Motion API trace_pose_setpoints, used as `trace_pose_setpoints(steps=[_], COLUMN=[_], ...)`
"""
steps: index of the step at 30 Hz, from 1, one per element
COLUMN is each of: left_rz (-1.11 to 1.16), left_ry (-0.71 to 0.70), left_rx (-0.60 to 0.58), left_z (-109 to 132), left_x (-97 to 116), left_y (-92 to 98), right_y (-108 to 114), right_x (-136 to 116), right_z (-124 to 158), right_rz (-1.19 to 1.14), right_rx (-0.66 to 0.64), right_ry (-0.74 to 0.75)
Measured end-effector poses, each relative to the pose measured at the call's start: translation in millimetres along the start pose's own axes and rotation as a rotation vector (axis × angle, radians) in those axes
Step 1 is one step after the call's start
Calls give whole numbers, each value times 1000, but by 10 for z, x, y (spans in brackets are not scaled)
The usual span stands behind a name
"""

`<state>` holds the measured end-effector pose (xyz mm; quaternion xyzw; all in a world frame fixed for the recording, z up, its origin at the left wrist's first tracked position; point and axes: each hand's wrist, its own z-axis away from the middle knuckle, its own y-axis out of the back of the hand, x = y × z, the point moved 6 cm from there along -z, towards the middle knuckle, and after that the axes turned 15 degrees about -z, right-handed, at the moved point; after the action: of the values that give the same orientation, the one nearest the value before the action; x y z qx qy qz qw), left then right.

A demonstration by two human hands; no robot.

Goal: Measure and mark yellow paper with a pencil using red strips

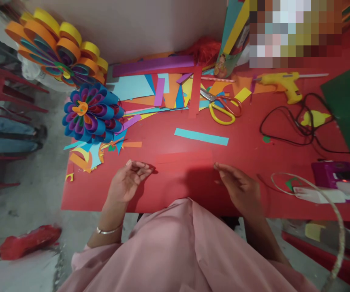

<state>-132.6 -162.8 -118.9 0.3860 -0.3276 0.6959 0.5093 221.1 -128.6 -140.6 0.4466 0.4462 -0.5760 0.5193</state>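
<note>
A red paper piece (184, 158) lies on the red table, hard to tell from the tabletop. My left hand (131, 178) is at its left end, palm partly turned up, fingers loosely curved and holding nothing visible. At the right end my right hand (240, 184) rests with fingers extended toward the paper; whether the fingertips touch it I cannot tell. Just beyond lies a light blue paper strip (201, 136). Further back are scissors (222, 106) with one yellow and one red handle, partly spread.
Left: a blue-purple paper flower (92, 113) and an orange-yellow one (62, 48), with paper scraps (86, 156). Coloured sheets (135, 87) pile at the back. Right: a yellow glue gun (281, 83), a black cable (263, 125) and a white power strip (317, 194).
</note>
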Motion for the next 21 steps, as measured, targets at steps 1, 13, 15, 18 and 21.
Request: trace_pose_setpoints(steps=[1, 13, 15, 18, 21], left_rz=[-113, -1326, -1343, -1379, -1407], left_ry=[-65, -898, -912, -899, -909], left_rx=[28, -111, -148, -179, -195], left_z=[1, -324, -404, -474, -449], left_x=[34, 624, 638, 614, 554], left_y=[13, -734, -820, -885, -879], right_y=[11, -381, -385, -360, -267], right_x=[-32, -400, -395, -383, -410], right_z=[-12, -490, -577, -669, -664], right_rz=[79, 676, 697, 764, 778], right_rx=[-4, -331, -318, -343, -324], right_ry=[51, 632, 629, 558, 510])
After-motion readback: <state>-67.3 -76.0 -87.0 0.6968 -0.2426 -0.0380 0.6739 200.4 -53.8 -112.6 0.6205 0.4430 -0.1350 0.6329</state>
